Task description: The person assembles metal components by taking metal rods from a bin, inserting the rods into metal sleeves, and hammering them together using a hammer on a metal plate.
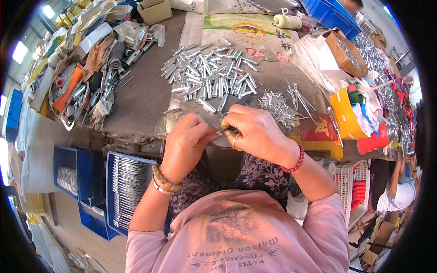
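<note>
My left hand (186,143) and my right hand (257,132) meet at the table's near edge, fingertips almost touching. Both are closed in a pinch around something small that the fingers mostly hide; a grey edge shows between them, and its kind cannot be made out. A dark yellowish covering shows on some right fingertips. Just beyond the hands lies a heap of short silver metal tubes (209,70). Right of that heap is a smaller pile of tiny metal pins (277,107), with several long thin rods (300,100) beside it.
Tools and rags (98,68) clutter the table's left. An open cardboard box (346,52), a yellow container (348,113) and a blue crate (332,18) stand right. Blue bins of metal rods (127,191) sit low left; a white basket (355,191) stands low right, near another person (400,193).
</note>
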A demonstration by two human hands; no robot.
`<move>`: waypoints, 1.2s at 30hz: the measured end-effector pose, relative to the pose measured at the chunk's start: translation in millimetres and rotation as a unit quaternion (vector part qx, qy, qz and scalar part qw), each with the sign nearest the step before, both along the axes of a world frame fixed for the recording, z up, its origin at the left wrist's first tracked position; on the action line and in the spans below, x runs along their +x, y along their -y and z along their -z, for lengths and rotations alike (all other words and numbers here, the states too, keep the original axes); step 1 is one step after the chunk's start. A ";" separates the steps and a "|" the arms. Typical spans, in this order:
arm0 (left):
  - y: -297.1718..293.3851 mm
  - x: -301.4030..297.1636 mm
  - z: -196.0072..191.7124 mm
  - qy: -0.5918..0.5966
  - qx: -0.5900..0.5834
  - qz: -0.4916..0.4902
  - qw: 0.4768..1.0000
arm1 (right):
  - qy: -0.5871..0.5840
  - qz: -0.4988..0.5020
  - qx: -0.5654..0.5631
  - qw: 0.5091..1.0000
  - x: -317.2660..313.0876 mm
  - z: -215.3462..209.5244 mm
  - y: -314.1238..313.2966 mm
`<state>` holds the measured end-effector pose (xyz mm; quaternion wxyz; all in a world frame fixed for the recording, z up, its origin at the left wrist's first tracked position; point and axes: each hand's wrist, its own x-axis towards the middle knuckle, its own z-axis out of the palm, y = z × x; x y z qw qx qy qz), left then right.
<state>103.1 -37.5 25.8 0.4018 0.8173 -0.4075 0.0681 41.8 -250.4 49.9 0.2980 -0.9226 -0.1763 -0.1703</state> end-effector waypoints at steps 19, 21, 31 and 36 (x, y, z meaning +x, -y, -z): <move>-1.8 -0.2 3.5 -0.028 -0.014 0.002 1.000 | 0.025 0.158 -0.167 0.973 -22.3 -22.8 9.4; -1.3 0.0 2.3 -0.038 -0.017 0.007 0.999 | 0.014 0.165 -0.173 0.971 -26.6 -10.8 23.8; -0.5 2.9 6.0 -0.043 -0.024 0.013 0.999 | -0.007 0.169 -0.001 0.986 -54.8 -12.6 18.1; -1.4 2.3 6.2 -0.040 -0.037 0.025 0.998 | 0.123 0.122 0.004 0.985 -63.4 -15.0 3.4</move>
